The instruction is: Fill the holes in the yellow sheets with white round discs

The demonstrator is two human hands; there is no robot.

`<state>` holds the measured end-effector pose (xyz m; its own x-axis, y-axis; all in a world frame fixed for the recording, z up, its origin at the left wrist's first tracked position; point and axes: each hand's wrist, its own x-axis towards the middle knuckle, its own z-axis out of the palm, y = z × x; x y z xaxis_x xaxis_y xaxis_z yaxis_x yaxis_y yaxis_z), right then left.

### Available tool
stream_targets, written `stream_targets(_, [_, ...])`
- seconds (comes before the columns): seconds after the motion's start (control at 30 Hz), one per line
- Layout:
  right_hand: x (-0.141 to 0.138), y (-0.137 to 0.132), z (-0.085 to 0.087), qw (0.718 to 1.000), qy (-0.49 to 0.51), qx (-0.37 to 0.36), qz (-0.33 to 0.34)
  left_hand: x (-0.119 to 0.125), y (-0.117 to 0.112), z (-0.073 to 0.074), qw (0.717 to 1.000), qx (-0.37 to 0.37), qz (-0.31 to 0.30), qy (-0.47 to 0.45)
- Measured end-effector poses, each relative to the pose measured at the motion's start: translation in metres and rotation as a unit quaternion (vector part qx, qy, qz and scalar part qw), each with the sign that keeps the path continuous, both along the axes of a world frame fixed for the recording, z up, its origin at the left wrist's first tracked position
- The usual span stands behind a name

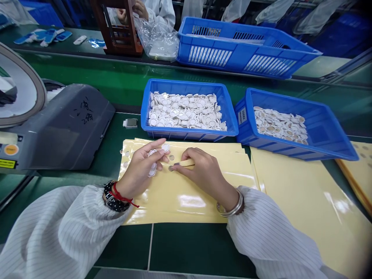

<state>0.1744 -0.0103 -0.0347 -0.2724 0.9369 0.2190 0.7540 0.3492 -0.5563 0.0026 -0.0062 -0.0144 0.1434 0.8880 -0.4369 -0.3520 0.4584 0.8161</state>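
My left hand (pixel 142 164) is closed around several small white round discs (pixel 152 164), one of them standing out near the fingertips. Below it lies a glossy yellow sheet (pixel 180 193), on top of a stack of such sheets. Pinched in my right hand (pixel 203 166) is a slim pale-yellow tool (pixel 187 162) with a darker tip, perhaps tweezers; its exact kind is unclear. Close to that tip is a small grey disc (pixel 171 168), and another grey disc (pixel 171 157) rests on the sheet just beyond. Whether the tool touches the nearer disc, I cannot tell.
Behind the sheets stands a blue bin (pixel 188 133) of white discs; a second blue bin (pixel 296 151) sits to its right. A grey label dispenser (pixel 84 131) occupies the left. At the back are a blue basket (pixel 209 50) and another person's hands (pixel 139 9).
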Motion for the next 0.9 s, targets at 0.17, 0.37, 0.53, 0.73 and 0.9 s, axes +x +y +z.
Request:
stream_targets(0.17, [0.010, 0.005, 0.007, 0.984, 0.116, -0.135, 0.006, 0.003, -0.002, -0.002, 0.999, -0.011, -0.007, 0.046])
stream_targets(0.37, [0.002, 0.001, 0.004, 0.999, -0.008, -0.037, -0.004, 0.005, -0.002, -0.001, 0.999, -0.001, 0.023, 0.032])
stream_targets(0.53, [-0.004, -0.004, 0.002, 0.999, -0.027, -0.002, 0.017, 0.003, 0.000, 0.000, 0.999, -0.014, 0.031, 0.028])
stream_targets(0.73, [-0.011, -0.007, 0.001, 1.000, -0.001, 0.013, -0.002, 0.002, 0.001, -0.003, 0.999, -0.001, 0.012, 0.040])
stream_targets(0.9, [-0.002, 0.001, 0.007, 0.980, 0.168, -0.098, -0.044, 0.004, -0.001, -0.002, 0.997, 0.011, 0.007, 0.070])
